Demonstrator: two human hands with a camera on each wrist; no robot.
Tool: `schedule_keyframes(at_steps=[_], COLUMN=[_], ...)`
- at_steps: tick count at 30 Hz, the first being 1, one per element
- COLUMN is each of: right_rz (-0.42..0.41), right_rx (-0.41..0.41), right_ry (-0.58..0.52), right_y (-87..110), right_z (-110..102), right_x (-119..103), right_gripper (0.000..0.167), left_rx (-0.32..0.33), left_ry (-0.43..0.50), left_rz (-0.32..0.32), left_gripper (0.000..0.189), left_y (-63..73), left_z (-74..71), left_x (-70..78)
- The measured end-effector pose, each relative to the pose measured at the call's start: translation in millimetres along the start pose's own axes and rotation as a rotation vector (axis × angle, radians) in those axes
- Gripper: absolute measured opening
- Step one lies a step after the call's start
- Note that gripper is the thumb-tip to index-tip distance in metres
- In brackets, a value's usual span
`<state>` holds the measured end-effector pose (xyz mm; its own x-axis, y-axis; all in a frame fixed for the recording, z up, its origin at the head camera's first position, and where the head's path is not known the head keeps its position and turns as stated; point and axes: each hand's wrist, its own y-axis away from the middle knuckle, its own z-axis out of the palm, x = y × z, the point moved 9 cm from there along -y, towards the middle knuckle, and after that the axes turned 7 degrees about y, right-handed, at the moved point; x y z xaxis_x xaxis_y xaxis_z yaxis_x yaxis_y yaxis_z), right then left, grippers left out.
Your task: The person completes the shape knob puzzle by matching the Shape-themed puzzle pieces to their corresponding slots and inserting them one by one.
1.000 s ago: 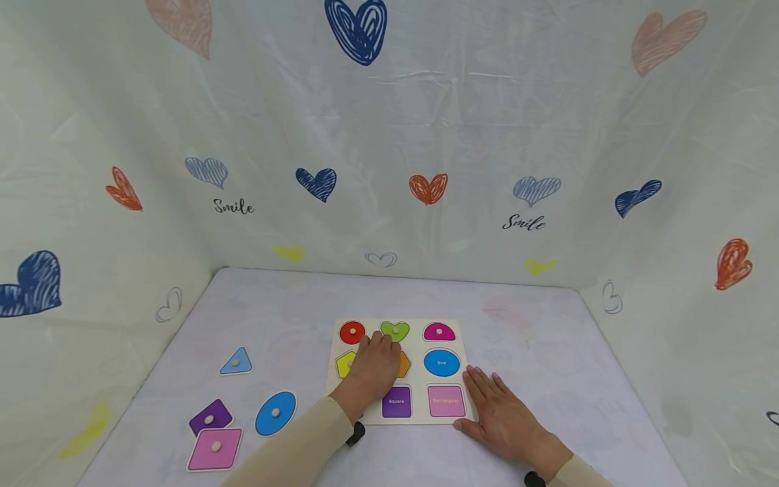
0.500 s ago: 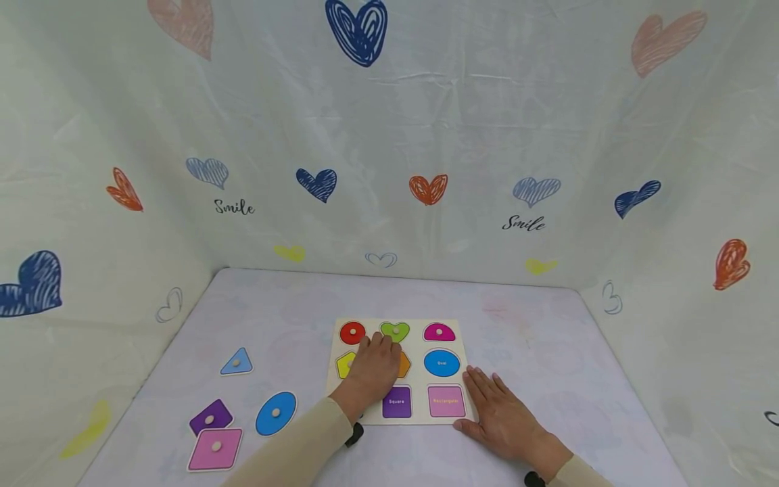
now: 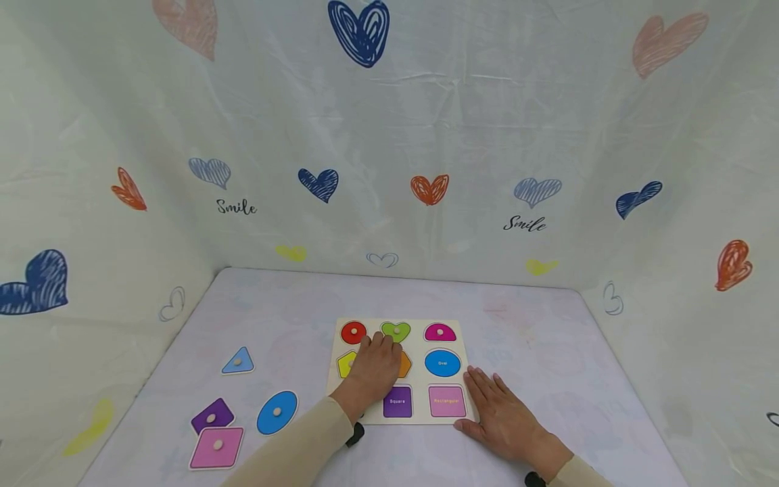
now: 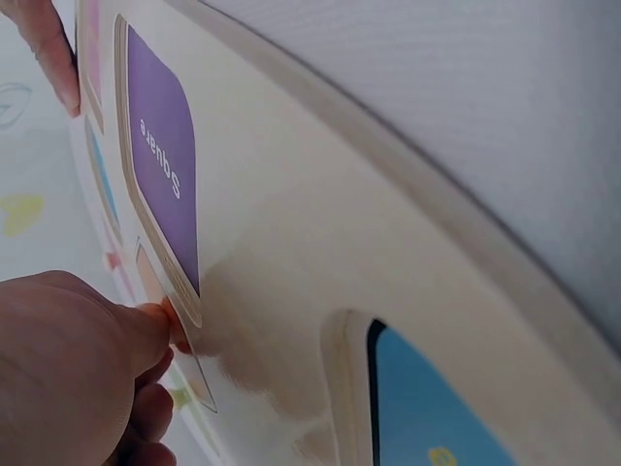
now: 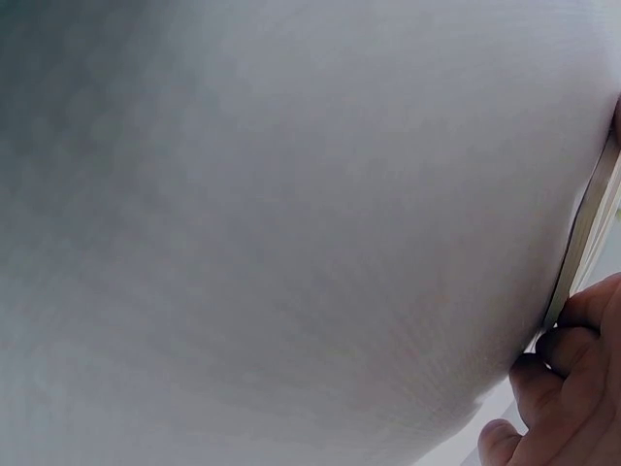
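A cream shape puzzle board (image 3: 418, 376) lies on the table. My left hand (image 3: 376, 370) is over its middle, fingers curled down, pinching the orange puzzle piece (image 3: 404, 366) in the centre slot; the piece's knob is hidden. In the left wrist view, thumb and fingertips meet right at that piece, flush with the board. My right hand (image 3: 506, 414) lies with straight fingers along the board's right edge, thumb at the near corner. Red circle (image 3: 349, 327), green heart (image 3: 396, 336), magenta half-circle (image 3: 439, 337) and yellow pentagon (image 3: 343, 365) pieces sit in slots.
Bare slots show a printed oval (image 3: 442, 363), square (image 3: 397, 402) and rectangle (image 3: 447, 401). Loose on the left lie a light-blue triangle (image 3: 241, 368), a blue oval (image 3: 268, 419), and a purple square (image 3: 207, 412) partly under a pink rectangle (image 3: 225, 458). A heart-print curtain (image 3: 389, 122) surrounds the table.
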<state>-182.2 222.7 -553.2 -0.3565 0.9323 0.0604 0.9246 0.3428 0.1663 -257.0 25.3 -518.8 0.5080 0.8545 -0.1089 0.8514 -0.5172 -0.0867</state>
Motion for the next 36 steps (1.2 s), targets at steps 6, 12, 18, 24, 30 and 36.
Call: schedule_keyframes(at_steps=[6, 12, 18, 24, 30, 36], right_rz=[-0.003, -0.005, -0.008, 0.0, 0.005, 0.002], right_rx=[0.003, 0.005, 0.011, 0.004, -0.003, 0.003], right_ry=[-0.003, -0.014, -0.017, -0.01, -0.009, -0.006], right_y=[-0.1, 0.0, -0.1, -0.5, -0.9, -1.2], right_z=[-1, -1, -1, 0, 1, 2], right_x=[-1, -1, -1, -1, 0, 1], right_gripper=[0.098, 0.098, 0.098, 0.098, 0.099, 0.099], left_rx=[-0.006, -0.028, -0.017, -0.02, -0.026, 0.027], left_ry=[0.018, 0.024, 0.041, 0.058, 0.1, 0.143], left_rz=[-0.007, -0.023, -0.031, -0.042, -0.046, -0.05], left_gripper=[0.033, 0.037, 0.035, 0.04, 0.042, 0.031], left_y=[0.5, 0.8, 1.4, 3.5, 7.5, 16.5], left_z=[-0.5, 0.0, -0.6, 1.5, -2.3, -17.2], left_x=[0.1, -0.7, -1.9, -5.5, -13.8, -27.9])
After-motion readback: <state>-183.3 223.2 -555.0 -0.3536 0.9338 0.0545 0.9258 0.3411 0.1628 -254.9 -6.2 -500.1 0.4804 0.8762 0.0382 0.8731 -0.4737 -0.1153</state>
